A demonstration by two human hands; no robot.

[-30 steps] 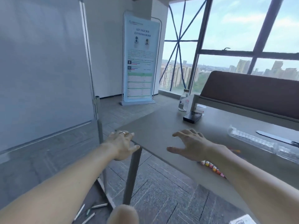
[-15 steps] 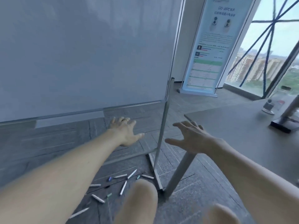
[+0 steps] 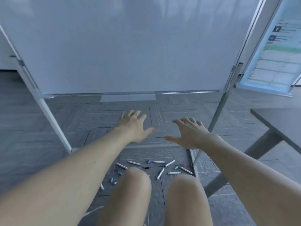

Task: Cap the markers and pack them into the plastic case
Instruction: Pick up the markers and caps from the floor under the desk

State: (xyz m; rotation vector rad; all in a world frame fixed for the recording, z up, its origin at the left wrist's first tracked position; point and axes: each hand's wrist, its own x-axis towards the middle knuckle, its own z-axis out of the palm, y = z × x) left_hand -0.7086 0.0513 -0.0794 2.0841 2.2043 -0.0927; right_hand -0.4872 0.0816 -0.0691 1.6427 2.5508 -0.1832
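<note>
Several white markers (image 3: 160,174) lie scattered on the grey floor just beyond my knees, with small loose caps (image 3: 176,168) in blue, teal and black among them. My left hand (image 3: 134,127) is stretched forward above the floor, fingers spread, a ring on one finger, holding nothing. My right hand (image 3: 189,133) is beside it, palm down with fingers apart, also holding nothing. Both hands hover farther out than the markers. The plastic case is out of view.
A whiteboard (image 3: 127,46) on a metal stand fills the upper view; its legs (image 3: 53,121) stand left and right of the markers. A grey table (image 3: 280,121) with a slanted leg is at the right. A standing banner (image 3: 275,51) is at the far right.
The view has swung left and down, away from the table toward the floor under the whiteboard. The scattered markers and my knees have come into view. Both hands stay spread and hold nothing.
</note>
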